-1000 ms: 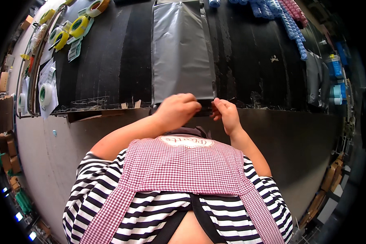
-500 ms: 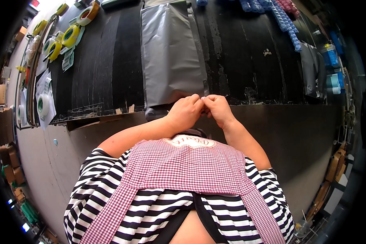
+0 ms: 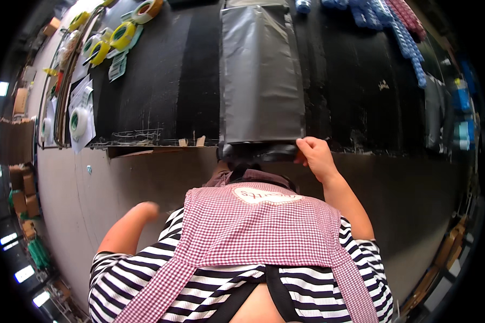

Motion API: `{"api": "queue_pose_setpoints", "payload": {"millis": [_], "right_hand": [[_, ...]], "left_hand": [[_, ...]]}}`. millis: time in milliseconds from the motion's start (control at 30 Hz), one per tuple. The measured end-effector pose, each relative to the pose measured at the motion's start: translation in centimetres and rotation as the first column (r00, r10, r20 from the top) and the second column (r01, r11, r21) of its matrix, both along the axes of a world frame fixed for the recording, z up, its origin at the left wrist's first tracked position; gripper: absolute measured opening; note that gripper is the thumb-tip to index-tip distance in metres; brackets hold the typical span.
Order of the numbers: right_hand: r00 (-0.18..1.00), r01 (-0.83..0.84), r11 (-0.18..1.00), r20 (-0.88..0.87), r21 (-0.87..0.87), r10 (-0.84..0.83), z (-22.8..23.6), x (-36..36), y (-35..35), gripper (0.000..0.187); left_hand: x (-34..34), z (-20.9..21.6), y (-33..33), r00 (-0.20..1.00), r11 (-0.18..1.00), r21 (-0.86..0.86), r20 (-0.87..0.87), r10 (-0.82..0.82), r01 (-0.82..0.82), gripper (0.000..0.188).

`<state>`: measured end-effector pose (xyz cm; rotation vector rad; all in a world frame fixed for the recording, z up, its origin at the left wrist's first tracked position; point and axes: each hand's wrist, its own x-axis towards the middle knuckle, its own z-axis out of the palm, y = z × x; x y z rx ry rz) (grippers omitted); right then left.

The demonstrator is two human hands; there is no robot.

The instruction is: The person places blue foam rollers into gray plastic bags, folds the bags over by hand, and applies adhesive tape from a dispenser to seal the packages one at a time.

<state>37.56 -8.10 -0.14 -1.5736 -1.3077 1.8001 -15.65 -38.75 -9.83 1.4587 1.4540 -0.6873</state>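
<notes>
A long grey plastic mailing bag (image 3: 261,81) lies lengthwise on the black table, its near end and dark flap hanging past the front edge. At the bag's near right corner, my right hand (image 3: 317,156) is closed, pinching the plastic between thumb and fingers. My left hand (image 3: 148,210) is away from the bag, low at my left side by the striped sleeve. Motion blur smears it, and its fingers cannot be made out.
Tape rolls (image 3: 123,35) and papers (image 3: 81,116) lie along the table's left side. Blue bubble wrap (image 3: 404,40) stretches across the far right, with another dark plastic bag (image 3: 438,113) near the right end. Cardboard (image 3: 145,152) juts from under the front edge.
My left hand has left the bag's near edge and swung back to my left side. The right hand stays on the bag's corner. The whole view has shifted slightly.
</notes>
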Motion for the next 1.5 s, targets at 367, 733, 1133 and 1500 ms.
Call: {"api": "queue_pose_setpoints", "payload": {"millis": [367,733,1133,1500], "right_hand": [[0.996,-0.079,0.837,0.017,0.541,0.083,-0.5,0.0,1.7,0.05],[0.832,-0.545,-0.147,0.554,0.826,0.029,-0.2,0.1,2.8,0.008],[0.965,-0.258,0.587,0.175,0.767,0.195,0.7,-1.5,2.0,0.01],[0.955,0.192,0.861,0.111,0.472,-0.274,-1.8,-4.5,1.2,0.03]], "left_hand": [[15.6,9.5,22.5,0.927,-0.005,0.991,0.123,-0.353,-0.134,0.027],[17.0,7.9,26.7,0.735,0.076,0.985,0.165,-0.657,-0.152,0.033],[18.7,8.5,26.4,0.657,0.461,0.712,0.689,-0.308,-0.53,0.015],[22.5,6.9,26.3,0.197,0.133,0.162,0.928,0.315,-0.978,0.041]]}}
